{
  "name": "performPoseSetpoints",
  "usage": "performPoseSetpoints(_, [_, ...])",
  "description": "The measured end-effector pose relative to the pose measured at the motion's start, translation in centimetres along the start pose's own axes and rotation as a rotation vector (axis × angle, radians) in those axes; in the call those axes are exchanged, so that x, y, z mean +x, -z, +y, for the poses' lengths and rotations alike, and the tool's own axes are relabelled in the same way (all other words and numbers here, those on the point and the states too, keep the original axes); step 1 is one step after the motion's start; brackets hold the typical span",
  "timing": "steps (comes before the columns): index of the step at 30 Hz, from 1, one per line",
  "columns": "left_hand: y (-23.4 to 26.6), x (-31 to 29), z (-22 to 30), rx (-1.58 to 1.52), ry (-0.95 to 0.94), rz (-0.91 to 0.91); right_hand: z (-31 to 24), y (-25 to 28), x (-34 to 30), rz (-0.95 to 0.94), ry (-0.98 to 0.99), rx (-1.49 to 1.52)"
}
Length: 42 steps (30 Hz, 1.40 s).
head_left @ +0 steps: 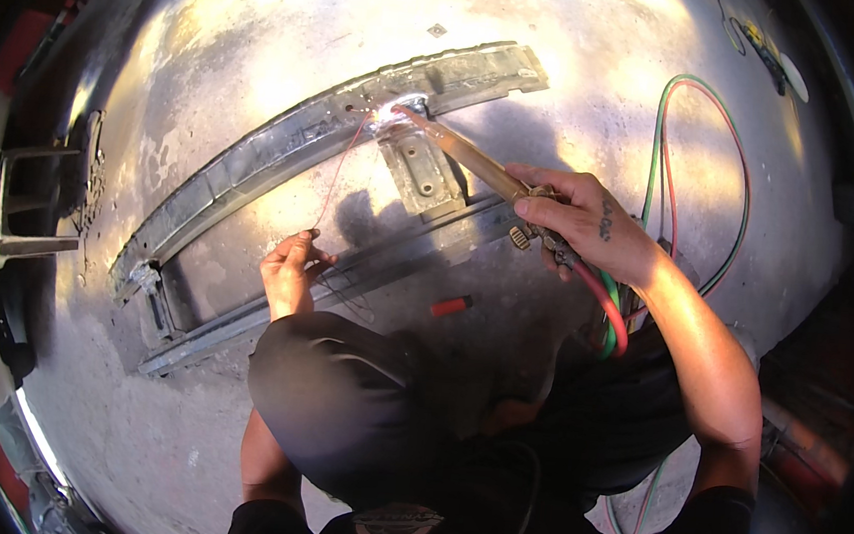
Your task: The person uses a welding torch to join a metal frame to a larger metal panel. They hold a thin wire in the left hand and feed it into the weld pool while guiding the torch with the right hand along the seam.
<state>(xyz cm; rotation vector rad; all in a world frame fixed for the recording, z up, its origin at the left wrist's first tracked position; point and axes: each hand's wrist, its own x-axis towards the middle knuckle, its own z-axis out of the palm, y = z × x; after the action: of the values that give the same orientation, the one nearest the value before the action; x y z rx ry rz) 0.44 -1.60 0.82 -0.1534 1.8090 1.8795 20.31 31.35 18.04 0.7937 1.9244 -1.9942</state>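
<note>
My right hand [591,225] is wrapped round the handle of a gas welding torch [480,166], which points up and left. Its tip meets a bright glowing spot on a curved grey metal beam [245,157], where a short plate with holes [416,174] joins it. A red and a green hose run from the torch's rear. My left hand [291,268] pinches a thin filler wire [337,180]; its upper end reaches the glow, while its loose tail curls below the fingers. A straight metal rail [231,332] lies on the near side of the beam, passing beside my left hand.
A red lighter [451,306] lies on the concrete floor near my knees. The red and green hoses [745,182] loop over the floor at right. At far left stands a metal bracket [36,201]. Some yellow-and-black object [764,58] lies at the upper right.
</note>
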Motion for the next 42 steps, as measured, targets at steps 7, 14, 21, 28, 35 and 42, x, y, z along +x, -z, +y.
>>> performPoseSetpoints(7, [1.1,1.2,-0.6,0.250,-0.194,0.039,-0.3,-0.1,-0.1,-0.001,0.000,-0.011])
performPoseSetpoints(14, [0.3,0.8,3.9,0.364,-0.151,-0.038,-0.1,0.1,0.0,0.006,0.009,-0.006])
performPoseSetpoints(21, [1.0,3.2,7.6,0.404,-0.077,-0.165,-1.0,0.7,-0.4,-0.015,0.006,-0.026])
performPoseSetpoints(28, [0.8,1.7,5.0,0.321,0.150,-0.241,-3.3,1.8,-0.3,-0.031,-0.029,-0.128])
performPoseSetpoints(35, [0.8,1.2,3.0,0.195,0.287,-0.304,-2.1,0.8,0.0,-0.062,0.014,-0.128])
performPoseSetpoints(42, [0.9,0.9,2.9,0.162,0.290,-0.304,-1.6,1.3,0.5,-0.027,0.013,-0.160])
